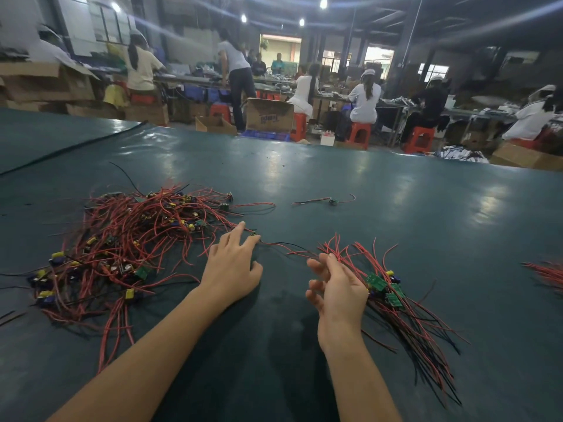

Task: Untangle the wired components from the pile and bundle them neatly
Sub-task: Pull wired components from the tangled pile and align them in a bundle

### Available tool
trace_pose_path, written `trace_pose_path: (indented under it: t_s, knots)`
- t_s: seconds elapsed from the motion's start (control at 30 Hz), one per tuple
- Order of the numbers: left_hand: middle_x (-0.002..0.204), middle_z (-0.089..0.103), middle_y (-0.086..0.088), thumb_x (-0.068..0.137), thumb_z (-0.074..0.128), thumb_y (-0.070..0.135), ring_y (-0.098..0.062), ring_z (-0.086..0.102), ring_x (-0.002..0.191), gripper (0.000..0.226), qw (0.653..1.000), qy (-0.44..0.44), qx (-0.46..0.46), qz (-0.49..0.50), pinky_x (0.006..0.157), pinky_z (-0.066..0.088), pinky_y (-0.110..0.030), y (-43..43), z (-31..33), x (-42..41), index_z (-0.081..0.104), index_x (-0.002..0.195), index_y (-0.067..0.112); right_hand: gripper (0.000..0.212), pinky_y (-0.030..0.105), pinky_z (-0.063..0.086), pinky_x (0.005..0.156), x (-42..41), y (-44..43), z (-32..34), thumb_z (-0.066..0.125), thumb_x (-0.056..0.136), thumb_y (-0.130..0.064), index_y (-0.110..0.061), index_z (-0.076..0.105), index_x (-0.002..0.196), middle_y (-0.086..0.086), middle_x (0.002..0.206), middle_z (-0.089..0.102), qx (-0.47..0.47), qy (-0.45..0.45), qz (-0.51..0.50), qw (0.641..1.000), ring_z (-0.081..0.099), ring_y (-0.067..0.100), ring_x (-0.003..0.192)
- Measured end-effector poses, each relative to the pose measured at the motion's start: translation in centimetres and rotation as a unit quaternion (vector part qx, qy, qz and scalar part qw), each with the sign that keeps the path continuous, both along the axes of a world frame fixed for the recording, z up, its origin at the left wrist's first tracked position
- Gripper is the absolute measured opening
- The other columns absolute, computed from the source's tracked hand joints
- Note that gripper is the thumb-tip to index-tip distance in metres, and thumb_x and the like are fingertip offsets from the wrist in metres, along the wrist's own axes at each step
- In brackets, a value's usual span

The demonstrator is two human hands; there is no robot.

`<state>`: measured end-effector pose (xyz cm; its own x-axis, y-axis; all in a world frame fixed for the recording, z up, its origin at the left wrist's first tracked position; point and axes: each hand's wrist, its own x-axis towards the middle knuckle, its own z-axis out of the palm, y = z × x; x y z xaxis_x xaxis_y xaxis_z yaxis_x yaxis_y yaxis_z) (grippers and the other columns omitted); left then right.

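Two hands: both bare, working low over the dark green table mat (350, 190).
Right hand (341, 292): fingers curled loosely around the gathered bundle of wired components (393, 295); thumb and forefinger are parted at the top, as if ready to take in one more wire. Held this way, the small green boards sit together at the fist and the red and black leads fan out both ends, which keeps the set aligned.
Left hand (233, 269): palm down on the mat, fingers spread fairly wide, fingertips pressing on a single component (253, 236) at the pile's edge. My reading is that it is pinning or dragging this piece clear while its lead runs across to the right hand.
Linking wire (283, 245): a red-and-black pair stretched between the two hands.
Tangled pile (131, 239): left of the left hand, a heap of red wires, yellow and blue parts and green boards, still mostly unsorted.
Second bundle (547, 274): at the right edge, only partly in view.
Stray component (331, 201): alone on the mat beyond the hands, well apart from the pile.
Progress: early to middle, judging by how large the pile is.
Cardboard box (269, 115): on the floor past the table; blue print on its side, too blurred to read.
Other workers (365, 99): seated on red stools at far benches.
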<state>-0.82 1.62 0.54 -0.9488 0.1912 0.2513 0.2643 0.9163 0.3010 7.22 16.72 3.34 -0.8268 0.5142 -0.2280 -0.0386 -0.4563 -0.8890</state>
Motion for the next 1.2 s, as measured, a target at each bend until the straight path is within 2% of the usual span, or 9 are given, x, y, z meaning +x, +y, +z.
trace_pose_path:
  t_s: [0.1,0.2,0.3,0.43,0.67,0.8,1.0,1.13,1.2]
  knots:
    - [0.164,-0.001,-0.002,0.092,0.046,0.026,-0.024,0.011,0.147,0.065,0.998,-0.051,-0.026,-0.012,0.113,0.023,-0.050,0.1,0.2,-1.0,0.022,0.153,0.023,0.015,0.020,0.043,0.038,-0.2,-0.6,-0.4,0.060,0.096,-0.020,-0.012,0.070,0.087,0.001,0.072,0.075,0.037,0.002,0.023,0.999,0.052,0.006,0.042]
    - [0.160,0.019,-0.002,0.091,0.047,0.024,-0.026,0.027,0.140,0.070,1.000,-0.027,0.008,-0.001,0.110,0.026,-0.046,0.3,-0.3,-1.1,0.017,0.154,0.023,0.017,0.021,0.042,0.038,-0.1,-0.8,-0.5,0.060,0.096,-0.019,-0.011,0.070,0.084,0.002,0.071,0.074,0.066,0.010,0.039,0.997,0.053,0.007,0.042]
    - [0.136,0.043,-0.004,0.087,0.052,0.023,-0.027,0.041,0.120,0.063,0.998,0.030,0.040,0.025,0.103,0.032,-0.041,0.0,-0.6,-0.9,0.035,0.148,0.020,0.019,0.021,0.042,0.038,-0.1,-0.9,-0.6,0.061,0.096,-0.018,-0.012,0.071,0.082,0.001,0.068,0.073,0.078,0.012,0.051,0.996,0.053,0.007,0.043]
    - [0.113,0.052,-0.005,0.091,0.057,0.021,-0.025,0.051,0.103,0.036,0.996,0.062,0.061,0.011,0.095,0.039,-0.037,-0.8,-0.6,-0.5,0.062,0.126,0.015,0.020,0.020,0.043,0.038,0.0,-1.0,-0.8,0.061,0.096,-0.019,-0.014,0.073,0.081,0.001,0.068,0.073,0.087,0.010,0.060,0.994,0.054,0.007,0.044]
    - [0.104,0.049,0.000,0.092,0.064,0.018,-0.016,0.055,0.086,0.029,0.965,0.166,0.190,-0.065,0.082,0.049,-0.031,-0.5,1.4,1.8,0.064,0.119,0.008,0.023,0.021,0.042,0.039,-0.1,-1.9,-1.0,0.061,0.097,-0.025,-0.013,0.073,0.081,0.000,0.069,0.073,0.120,0.007,0.118,0.986,0.057,0.007,0.046]
    - [0.104,0.049,-0.001,0.088,0.068,0.010,-0.013,0.054,0.087,0.029,0.938,0.231,0.211,-0.147,0.081,0.048,-0.026,0.2,1.7,3.9,0.065,0.117,0.006,0.013,0.021,0.043,0.042,0.2,-2.4,-0.9,0.068,0.091,-0.026,-0.018,0.076,0.084,-0.002,0.071,0.072,0.143,0.032,0.121,0.982,0.055,0.006,0.047]
    - [0.104,0.055,-0.005,0.084,0.068,0.005,-0.015,0.058,0.091,0.032,0.921,0.249,0.212,-0.211,0.081,0.052,-0.028,0.7,1.3,4.9,0.066,0.116,0.004,0.015,0.018,0.044,0.049,0.8,-2.4,-0.6,0.067,0.092,-0.028,-0.026,0.079,0.082,-0.006,0.076,0.074,0.181,0.090,0.095,0.975,0.057,0.003,0.057]
    - [0.102,0.055,-0.005,0.082,0.072,0.003,-0.006,0.056,0.088,0.019,0.908,0.257,0.240,-0.227,0.076,0.051,-0.023,1.0,1.3,5.3,0.069,0.101,0.004,0.023,0.023,0.040,0.044,1.0,-2.2,-0.6,0.066,0.092,-0.033,-0.035,0.078,0.072,-0.004,0.062,0.067,0.169,0.102,0.056,0.979,0.048,0.012,0.052]
    - [0.096,0.055,-0.003,0.082,0.072,0.006,-0.005,0.058,0.077,0.009,0.900,0.258,0.266,-0.230,0.069,0.051,-0.022,1.2,1.4,5.5,0.067,0.090,0.006,0.025,0.022,0.037,0.043,1.0,-2.0,-0.5,0.067,0.092,-0.030,-0.036,0.077,0.070,-0.007,0.059,0.062,0.158,0.109,0.030,0.981,0.046,0.013,0.050]
